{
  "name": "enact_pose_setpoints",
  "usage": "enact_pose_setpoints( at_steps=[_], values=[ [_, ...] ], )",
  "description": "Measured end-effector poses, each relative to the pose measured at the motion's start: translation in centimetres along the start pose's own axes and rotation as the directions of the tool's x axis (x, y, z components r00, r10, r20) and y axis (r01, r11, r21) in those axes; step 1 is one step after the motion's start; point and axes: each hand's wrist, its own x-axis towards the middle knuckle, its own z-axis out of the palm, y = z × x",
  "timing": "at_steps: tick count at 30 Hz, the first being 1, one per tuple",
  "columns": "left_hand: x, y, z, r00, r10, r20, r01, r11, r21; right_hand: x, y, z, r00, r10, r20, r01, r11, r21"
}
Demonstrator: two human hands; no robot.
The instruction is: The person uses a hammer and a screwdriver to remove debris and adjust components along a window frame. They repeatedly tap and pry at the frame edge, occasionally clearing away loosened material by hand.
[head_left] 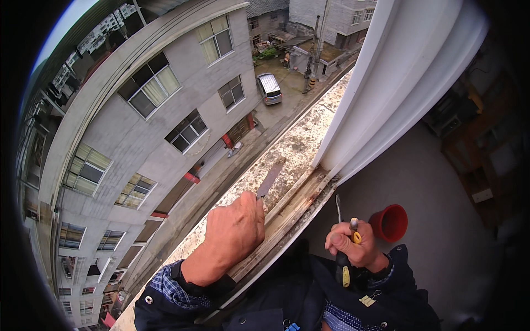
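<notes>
My left hand is closed around a flat, worn metal scraper, its blade over the pitted outer ledge beside the dirty window track. In my right hand, just inside the sill, are hand tools with black and yellow handles; a slim metal shaft sticks up from that grip, and how many tools there are I cannot tell. The left scraper's handle is hidden by my fingers. A white window frame rises from the far end of the track.
Outside, far below the ledge, run a street with a parked silver car and a grey building opposite. Indoors at the right are a red bucket on the grey floor and wooden furniture in shadow.
</notes>
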Motion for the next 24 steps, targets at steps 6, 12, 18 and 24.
enact_pose_setpoints(
  at_steps=[6, 12, 18, 24],
  values=[
    [1.8, -3.4, -0.9, 0.98, -0.193, 0.051, 0.172, 0.945, 0.277, 0.0, -0.1, 0.0, 1.0, 0.007, 0.016, -0.007, 1.0, -0.021],
    [0.7, -0.9, -1.2, 0.999, -0.046, -0.006, 0.046, 0.99, 0.131, -0.5, -0.1, -0.2, 0.999, 0.027, -0.022, -0.028, 0.999, -0.018],
    [-0.3, 2.7, -0.6, 0.985, 0.101, 0.139, -0.088, 0.991, -0.097, -0.7, 0.1, -0.5, 0.999, 0.023, -0.03, -0.023, 1.0, -0.004],
    [1.1, 3.8, 2.4, 0.969, 0.096, 0.229, -0.096, 0.995, -0.014, -0.9, 0.3, -0.8, 0.999, 0.01, -0.043, -0.008, 1.0, 0.03]
  ],
)
